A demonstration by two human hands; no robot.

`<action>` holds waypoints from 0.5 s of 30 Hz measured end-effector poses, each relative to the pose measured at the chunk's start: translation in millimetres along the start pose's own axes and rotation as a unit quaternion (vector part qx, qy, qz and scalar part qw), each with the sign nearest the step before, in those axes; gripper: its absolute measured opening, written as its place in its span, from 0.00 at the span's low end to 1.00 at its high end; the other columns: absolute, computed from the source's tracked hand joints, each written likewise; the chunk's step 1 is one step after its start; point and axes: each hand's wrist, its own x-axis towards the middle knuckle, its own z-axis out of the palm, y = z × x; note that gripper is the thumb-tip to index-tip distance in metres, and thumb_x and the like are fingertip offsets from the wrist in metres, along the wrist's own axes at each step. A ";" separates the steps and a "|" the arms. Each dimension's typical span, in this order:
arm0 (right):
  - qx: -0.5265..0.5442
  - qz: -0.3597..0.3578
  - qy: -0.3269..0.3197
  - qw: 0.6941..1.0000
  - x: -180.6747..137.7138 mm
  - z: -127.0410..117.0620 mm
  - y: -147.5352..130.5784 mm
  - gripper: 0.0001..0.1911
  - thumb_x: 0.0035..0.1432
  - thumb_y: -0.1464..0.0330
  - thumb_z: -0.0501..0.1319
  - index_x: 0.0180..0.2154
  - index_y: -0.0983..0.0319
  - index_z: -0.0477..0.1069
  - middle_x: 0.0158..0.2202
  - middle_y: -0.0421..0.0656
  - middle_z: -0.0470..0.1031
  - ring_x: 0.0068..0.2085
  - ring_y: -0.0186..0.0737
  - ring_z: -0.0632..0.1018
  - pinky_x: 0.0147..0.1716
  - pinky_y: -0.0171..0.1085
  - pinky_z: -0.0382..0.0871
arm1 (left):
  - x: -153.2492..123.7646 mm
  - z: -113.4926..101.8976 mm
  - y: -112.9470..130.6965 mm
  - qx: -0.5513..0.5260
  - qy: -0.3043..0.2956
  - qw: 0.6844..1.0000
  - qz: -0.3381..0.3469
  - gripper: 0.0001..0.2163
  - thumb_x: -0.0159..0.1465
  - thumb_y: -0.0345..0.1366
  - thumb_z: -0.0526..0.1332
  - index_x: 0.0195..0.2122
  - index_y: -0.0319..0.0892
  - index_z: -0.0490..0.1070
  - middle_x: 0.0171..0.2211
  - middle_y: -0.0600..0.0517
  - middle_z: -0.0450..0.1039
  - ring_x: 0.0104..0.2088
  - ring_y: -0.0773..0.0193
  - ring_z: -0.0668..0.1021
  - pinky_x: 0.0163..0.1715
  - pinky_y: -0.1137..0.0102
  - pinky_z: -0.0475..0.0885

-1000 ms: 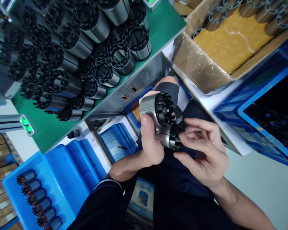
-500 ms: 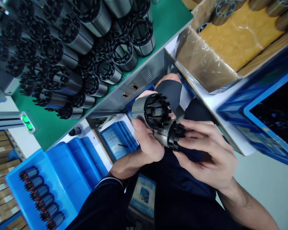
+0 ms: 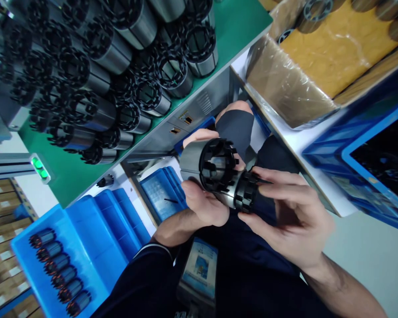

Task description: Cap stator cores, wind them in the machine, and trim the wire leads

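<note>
My left hand (image 3: 207,207) is closed around a metal stator core (image 3: 191,160) with a black toothed plastic end that faces right. A second, smaller stator core (image 3: 228,194) lies against its lower right side, partly behind my left thumb and palm. The fingertips of my right hand (image 3: 293,216) are curled around the black toothed end piece (image 3: 247,192) of this second core. Whether that piece is fully seated on the metal cannot be told. The fingers of my left hand are mostly hidden behind the larger core.
Many similar stator cores (image 3: 97,112) crowd the green bench (image 3: 240,33) at upper left. Blue bins (image 3: 86,234) stand at lower left, one holding several wound cores (image 3: 64,276). A plastic-lined carton (image 3: 278,84) and a blue crate (image 3: 346,152) are on the right.
The larger core has turned slightly and moved a little down. The smaller core's toothed end has shifted slightly right, and my right fingers have spread a little around it.
</note>
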 end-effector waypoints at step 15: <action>-0.090 -0.064 -0.019 0.994 6.4 -2.3 -0.1 0.39 0.62 0.69 0.86 0.71 0.44 0.83 0.62 0.49 0.88 0.57 0.59 0.88 0.51 0.58 0.90 | -3.5 -3.5 -1.3 0.001 0.064 0.998 0.028 0.51 0.63 0.87 0.46 0.72 0.55 0.70 0.40 0.41 0.82 0.55 0.30 0.87 0.47 0.38 0.87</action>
